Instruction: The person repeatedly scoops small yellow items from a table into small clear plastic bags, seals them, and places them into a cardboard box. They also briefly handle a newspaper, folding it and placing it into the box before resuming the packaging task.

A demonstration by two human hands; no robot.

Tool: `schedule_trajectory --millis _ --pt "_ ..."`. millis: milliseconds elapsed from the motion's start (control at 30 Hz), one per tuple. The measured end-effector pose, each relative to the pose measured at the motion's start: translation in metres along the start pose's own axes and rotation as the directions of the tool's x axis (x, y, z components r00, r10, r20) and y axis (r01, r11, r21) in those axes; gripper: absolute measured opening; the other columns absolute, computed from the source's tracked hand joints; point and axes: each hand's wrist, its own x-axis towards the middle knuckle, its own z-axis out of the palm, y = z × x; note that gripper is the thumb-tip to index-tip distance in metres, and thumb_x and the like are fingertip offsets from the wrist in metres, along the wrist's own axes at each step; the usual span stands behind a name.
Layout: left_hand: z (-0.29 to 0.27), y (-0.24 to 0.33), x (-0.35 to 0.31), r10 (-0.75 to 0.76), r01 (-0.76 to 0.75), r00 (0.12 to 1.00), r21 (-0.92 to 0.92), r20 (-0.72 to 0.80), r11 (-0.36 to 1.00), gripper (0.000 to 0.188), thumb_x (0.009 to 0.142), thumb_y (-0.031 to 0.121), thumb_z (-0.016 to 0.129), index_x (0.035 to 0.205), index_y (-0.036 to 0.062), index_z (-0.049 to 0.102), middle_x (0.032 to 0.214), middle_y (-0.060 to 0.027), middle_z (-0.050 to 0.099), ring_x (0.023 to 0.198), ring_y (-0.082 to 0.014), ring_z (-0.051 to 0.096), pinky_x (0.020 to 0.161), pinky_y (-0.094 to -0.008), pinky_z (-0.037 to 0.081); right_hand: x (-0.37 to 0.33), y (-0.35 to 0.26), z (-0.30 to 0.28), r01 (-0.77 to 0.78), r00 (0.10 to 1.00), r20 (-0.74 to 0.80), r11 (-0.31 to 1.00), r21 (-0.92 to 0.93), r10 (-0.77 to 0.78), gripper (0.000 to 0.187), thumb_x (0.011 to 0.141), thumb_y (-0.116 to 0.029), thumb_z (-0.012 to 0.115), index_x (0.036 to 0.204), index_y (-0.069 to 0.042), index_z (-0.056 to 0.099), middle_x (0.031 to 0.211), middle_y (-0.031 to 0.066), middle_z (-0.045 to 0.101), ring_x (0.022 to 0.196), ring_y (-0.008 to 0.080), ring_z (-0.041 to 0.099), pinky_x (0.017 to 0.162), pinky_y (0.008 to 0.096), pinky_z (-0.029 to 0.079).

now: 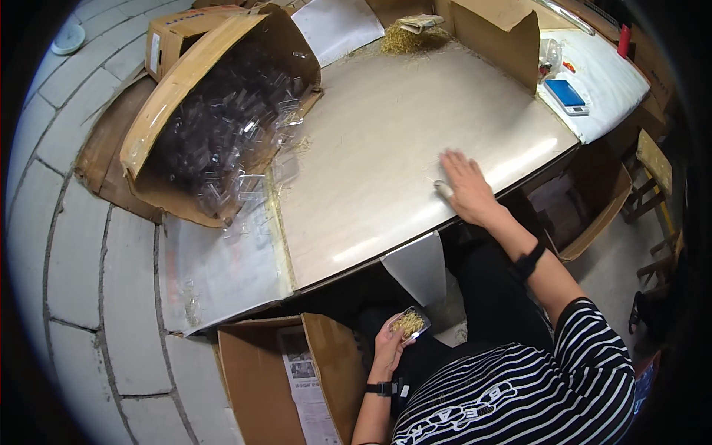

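Low in front of my body, my left hand (pixel 387 347) is closed round a small clear plastic box (pixel 423 320). Thin yellowish pieces (pixel 408 324) show inside the box; their exact kind is too small to tell. My right hand (pixel 469 189) is over the pale tabletop (pixel 371 156), close to its near edge, palm down with the fingers stretched out. Nothing shows in it. A whitish cover sits on its thumb. The fingers are slightly blurred.
A tipped cardboard box (pixel 159 119) full of clear plastic boxes (pixel 222 130) lies at the left. At the back stands a yellowish heap (pixel 406 38). A scale (pixel 567 95) with a blue top sits at the right. Another open cardboard box (pixel 334 363) stands beside my left forearm.
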Motion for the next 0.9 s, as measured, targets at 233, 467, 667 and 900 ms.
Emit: schedule_trajectory --millis 233,467,667,900 --pt "0.024 -0.006 0.056 -0.079 0.077 0.997 0.074 0.019 0.994 0.043 0.102 0.034 0.038 0.122 -0.0020 0.051 0.105 -0.0124 0.063 0.084 -0.0194 0.067 0.059 -0.0295 0.058 -0.034 -0.063 0.018 0.347 0.935 0.024 0.925 0.156 -0.354 0.049 0.094 -0.024 0.048 0.134 0.005 0.040 0.145 0.0205 0.036 0.138 0.0327 0.028 0.113 0.0426 0.024" --pt "0.062 -0.004 0.065 -0.115 0.115 0.993 -0.036 0.001 0.993 0.040 0.099 0.034 0.037 0.121 0.0020 0.049 0.104 -0.0110 0.064 0.079 -0.0206 0.068 0.053 -0.0289 0.059 -0.128 -0.076 -0.026 0.396 0.889 0.104 0.863 0.314 -0.446 0.046 0.077 -0.002 0.059 0.122 0.005 0.052 0.132 0.0203 0.049 0.128 0.0342 0.042 0.108 0.0435 0.033" --pt "0.044 -0.014 0.045 -0.163 0.163 0.984 0.000 0.077 0.987 0.045 0.101 0.037 0.035 0.118 -0.0016 0.051 0.100 -0.0130 0.066 0.078 -0.0192 0.069 0.053 -0.0282 0.059 -0.153 -0.033 -0.044 0.154 0.944 0.203 0.891 0.427 -0.261 0.034 0.078 0.002 0.059 0.112 0.003 0.059 0.115 0.0197 0.060 0.107 0.0350 0.058 0.090 0.0405 0.049" --pt "0.064 0.025 0.004 -0.020 0.021 0.992 -0.006 0.128 1.000 0.047 0.101 0.038 0.037 0.115 -0.0029 0.054 0.098 -0.0128 0.066 0.078 -0.0155 0.068 0.052 -0.0253 0.059 -0.164 -0.045 -0.028 0.172 0.901 0.237 0.800 0.574 -0.363 0.031 0.081 -0.003 0.061 0.111 0.003 0.060 0.114 0.0190 0.061 0.103 0.0346 0.060 0.089 0.0399 0.049"
